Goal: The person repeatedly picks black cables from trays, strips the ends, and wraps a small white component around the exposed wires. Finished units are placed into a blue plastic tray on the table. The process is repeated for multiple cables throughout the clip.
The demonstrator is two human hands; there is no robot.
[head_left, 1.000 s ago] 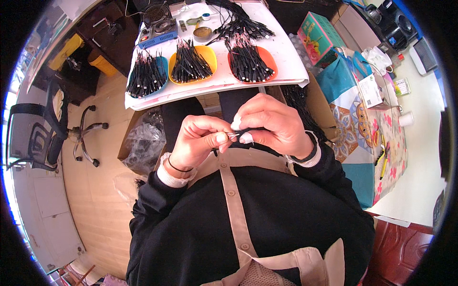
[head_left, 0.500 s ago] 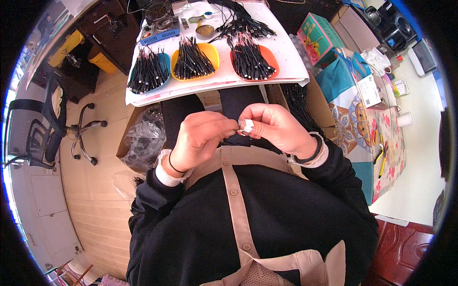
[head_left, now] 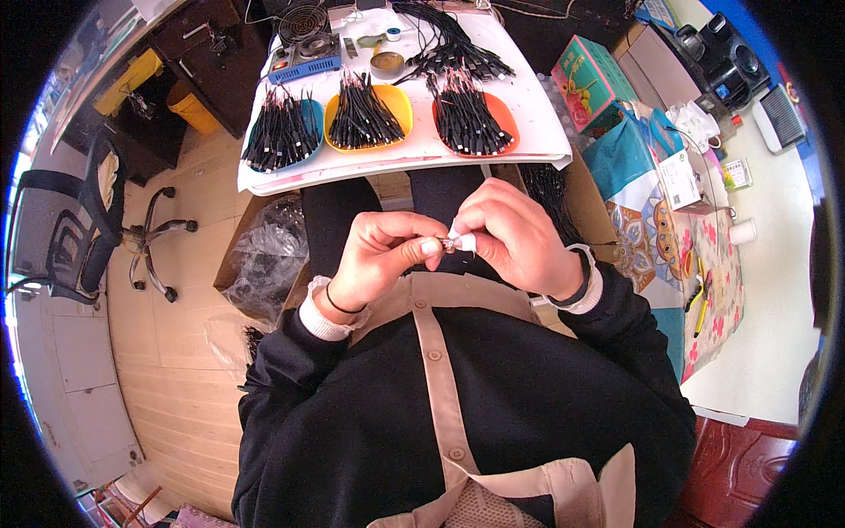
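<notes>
Over my lap, the fingertips of both hands meet in a pinch. My left hand [head_left: 370, 262] is closed, thumb and forefinger pressed on a small dark and shiny piece [head_left: 449, 244] too small to name. Against it, my right hand [head_left: 521, 236] closes thumb and fingers from the other side. A bit of white material [head_left: 467, 242] shows at the right thumb tip; whether it is wrapped on or held is unclear. Beyond the hands, bundles of short black cables with bared ends fill a blue tray [head_left: 310, 151], a yellow tray [head_left: 406, 111] and an orange tray [head_left: 512, 128].
The white table [head_left: 378, 167] also bears a blue-based burner [head_left: 308, 69], a small round metal pan [head_left: 387, 62] and more black cables [head_left: 453, 48]. Cardboard boxes with plastic and cables flank my legs. On the right side table [head_left: 717, 304] lie yellow-handled pliers [head_left: 701, 304]; an office chair [head_left: 75, 229] stands left.
My left hand has turned so its thumb now shows on top of the pinch. The right hand's fingers have curled further over, and the white bit at its thumb has shifted slightly.
</notes>
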